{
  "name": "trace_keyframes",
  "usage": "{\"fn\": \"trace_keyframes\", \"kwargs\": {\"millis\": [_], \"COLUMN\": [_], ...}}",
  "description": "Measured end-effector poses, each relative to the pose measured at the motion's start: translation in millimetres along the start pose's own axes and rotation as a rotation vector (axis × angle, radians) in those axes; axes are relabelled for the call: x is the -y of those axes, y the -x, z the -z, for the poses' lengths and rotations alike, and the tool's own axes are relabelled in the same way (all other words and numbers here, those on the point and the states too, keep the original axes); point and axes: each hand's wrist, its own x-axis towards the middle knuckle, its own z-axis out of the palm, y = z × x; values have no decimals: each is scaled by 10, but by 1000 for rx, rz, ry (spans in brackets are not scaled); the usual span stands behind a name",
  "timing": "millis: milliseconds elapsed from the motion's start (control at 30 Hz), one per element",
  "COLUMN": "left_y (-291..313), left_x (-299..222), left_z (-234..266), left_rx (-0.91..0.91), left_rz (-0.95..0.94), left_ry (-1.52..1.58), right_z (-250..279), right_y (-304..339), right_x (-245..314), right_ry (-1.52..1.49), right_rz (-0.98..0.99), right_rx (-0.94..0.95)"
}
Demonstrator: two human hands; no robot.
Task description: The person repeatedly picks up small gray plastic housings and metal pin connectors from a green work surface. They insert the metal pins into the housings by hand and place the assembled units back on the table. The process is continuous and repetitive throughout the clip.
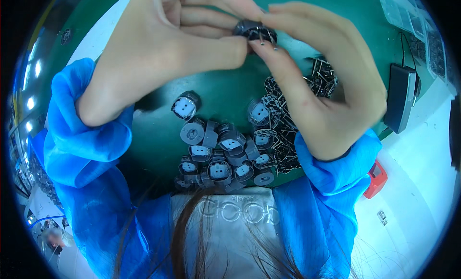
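- A person in bright blue sleeves sits at a green work mat (216, 94), both hands raised close to the head camera.
- The left hand (168, 43) and the right hand (317, 82) meet over the mat, sharing one small dark round part (253, 30) with thin metal pins sticking out of it.
- The left hand's fingers are curled inward, thumb pressed up against the part from below; the right hand's thumb and forefinger pinch it from the other side – the remaining right fingers lie loosely bent.
- The held part sits high in the view, well above the mat and clear of everything lying there.
- Below the hands, near the person's chest, lies a heap of grey round housings (221, 156) with pale square inserts, several touching or overlapping.
- Just to the right of the heap is a tangle of dark metal pin pieces (283, 130), partly hidden by the right wrist.
- One housing (185, 106) lies apart from the heap, near the left wrist.
- A flat black box (399, 96) rests at the mat's right edge – a small red object (376, 179) lies on the white table beyond it.
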Motion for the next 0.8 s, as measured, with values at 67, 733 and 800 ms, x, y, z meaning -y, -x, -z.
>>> {"fn": "trace_keyframes", "kwargs": {"millis": [67, 733, 800], "left_y": [22, -339, -365], "left_x": [-13, -177, -116], "left_z": [11, 628, 795], "left_rx": [-29, -371, -390], "left_rz": [-27, -383, -476], "left_ry": [-23, -1311, -1491], "right_z": [-65, 46, 34], "right_y": [7, 24, 60], "right_x": [54, -33, -46], "right_ry": [-252, 55, 86], "right_rz": [-197, -78, -121], "right_rx": [91, 311, 306]}}
